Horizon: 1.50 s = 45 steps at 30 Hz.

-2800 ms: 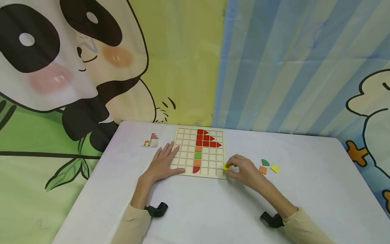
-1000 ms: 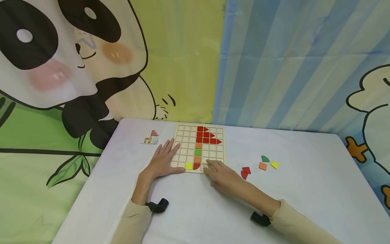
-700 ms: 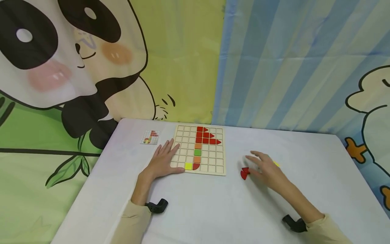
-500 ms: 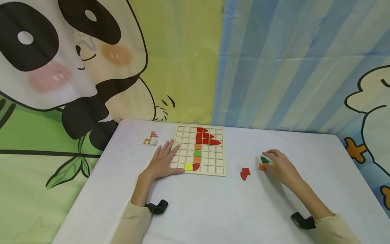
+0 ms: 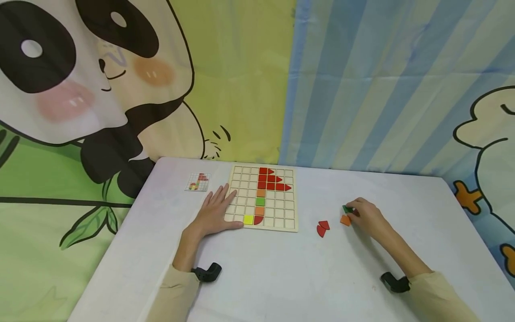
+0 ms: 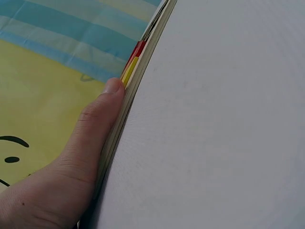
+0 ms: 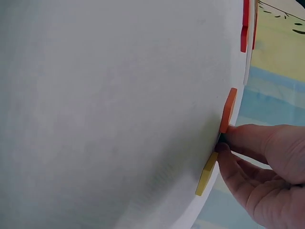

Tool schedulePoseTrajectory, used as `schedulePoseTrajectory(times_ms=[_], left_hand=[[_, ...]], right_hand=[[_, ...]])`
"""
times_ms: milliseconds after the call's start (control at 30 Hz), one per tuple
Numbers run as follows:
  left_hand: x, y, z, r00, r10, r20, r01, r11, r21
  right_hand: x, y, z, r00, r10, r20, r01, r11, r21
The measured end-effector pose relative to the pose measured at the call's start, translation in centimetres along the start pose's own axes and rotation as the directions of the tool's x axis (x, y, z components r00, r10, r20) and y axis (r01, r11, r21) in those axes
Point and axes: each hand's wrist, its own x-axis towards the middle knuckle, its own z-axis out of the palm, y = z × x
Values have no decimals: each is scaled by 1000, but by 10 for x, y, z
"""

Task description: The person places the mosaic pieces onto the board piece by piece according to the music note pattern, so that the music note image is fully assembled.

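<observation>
My left hand [image 5: 216, 211] lies flat with fingers spread on the left edge of a wooden grid board [image 5: 281, 212], its thumb along the near edge beside a yellow square [image 5: 248, 219]. Red, orange and green pieces fill other cells, including a dark red quarter-round piece [image 5: 259, 220]. To the right of the board, my right hand [image 5: 367, 217] pinches a green quarter-circle piece [image 5: 347, 209] between thumb and fingertips, close to the table. An orange square [image 5: 345, 220] lies just beside the fingertips. The right wrist view shows a loose yellow square [image 7: 207, 174], which the hand hides in the head view.
Two red pieces [image 5: 323, 227] lie on the white table [image 5: 273, 277] between the board and my right hand. A small pattern card [image 5: 197, 182] with a coloured grid lies left of the board. A printed curtain [image 5: 362, 89] hangs behind the table.
The yellow square that my right hand held now sits in the board's bottom row. That hand has moved right, away from the board, and taken hold of the green piece. My left hand stays put.
</observation>
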Motion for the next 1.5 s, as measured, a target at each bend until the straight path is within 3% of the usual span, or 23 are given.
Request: schedulePoseTrajectory(times_ms=[533, 867, 1100, 1233, 1500], left_hand=[[2, 0, 0, 1000, 5, 4, -5, 1000, -12], [0, -1, 0, 1000, -8, -5, 8, 1000, -14], [0, -1, 2, 1000, -3, -6, 3, 1000, -17], [0, -1, 2, 1000, -1, -4, 1, 1000, -9], [0, -1, 1, 1000, -4, -3, 4, 1000, -12]], right_hand=[[13, 5, 1, 1000, -30, -6, 29, 999, -30], [14, 10, -1, 990, -133, -37, 131, 990, -53], [13, 9, -7, 998, 8, 67, -10, 999, 38], [13, 8, -7, 995, 62, 83, -62, 998, 6], [18, 8, -6, 994, 31, 110, -26, 999, -41]])
